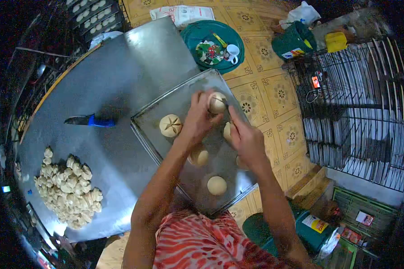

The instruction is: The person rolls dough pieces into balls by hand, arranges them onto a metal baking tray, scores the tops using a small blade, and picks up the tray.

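A round dough ball sits near the far end of a metal tray. My left hand curls around its left side, fingers against the dough. My right hand grips a knife, whose thin dark blade lies across the top of the ball; the handle is hidden in my fist. To the left on the tray, another dough ball bears star-shaped cuts. Nearer me are a smooth ball and one partly behind my left forearm. Two more on the right are partly covered by my right hand and arm.
On the steel table lie a blue-handled knife and a heap of dough pieces. Past the tray stands a green tub with a white mug. Wire racks and a green bucket are at right.
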Tool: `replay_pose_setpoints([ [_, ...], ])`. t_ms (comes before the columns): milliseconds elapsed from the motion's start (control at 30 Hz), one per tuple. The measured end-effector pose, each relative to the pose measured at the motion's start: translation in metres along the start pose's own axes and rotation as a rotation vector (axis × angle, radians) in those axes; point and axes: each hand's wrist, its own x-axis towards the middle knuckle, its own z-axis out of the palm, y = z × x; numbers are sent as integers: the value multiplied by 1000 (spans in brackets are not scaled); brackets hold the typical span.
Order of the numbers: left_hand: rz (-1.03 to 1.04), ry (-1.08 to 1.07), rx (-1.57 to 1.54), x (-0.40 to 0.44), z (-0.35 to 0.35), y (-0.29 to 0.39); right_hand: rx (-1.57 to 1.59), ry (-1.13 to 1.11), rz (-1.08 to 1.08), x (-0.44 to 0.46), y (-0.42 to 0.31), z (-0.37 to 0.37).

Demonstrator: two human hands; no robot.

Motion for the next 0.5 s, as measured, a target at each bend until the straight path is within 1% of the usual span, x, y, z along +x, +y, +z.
replay_pose_setpoints([
  [33, -3, 3, 2, 0, -2, -5, -65, -66, 38, 10, 1, 9],
  [100, 116, -75, 186, -1, -3, -16, -99, -67, 38, 28, 4, 25],
  [167, 77, -75, 193, 2, -4, -17, -134, -53, 31, 49, 0, 33],
  [233, 32, -84, 188, 1, -2, -15, -156, -104, 72, 57, -5, 32],
  [300, -7, -69, 140, 6, -3, -14, -190, -108, 53, 42, 3, 33],
  [367, 24, -53, 152, 4, -1, -18, -226, -109, 29, 16, 3, 14],
  [433, 52, -34, 172, 5, 1, -23, -256, -390, 144, -11, -9, -25],
  [467, -59, -8, 171, 5, 4, -24, -255, -389, 146, -15, -8, -25],
  [500, -171, 9, 167, 2, 8, -21, -189, -300, 148, -22, -7, -25],
])
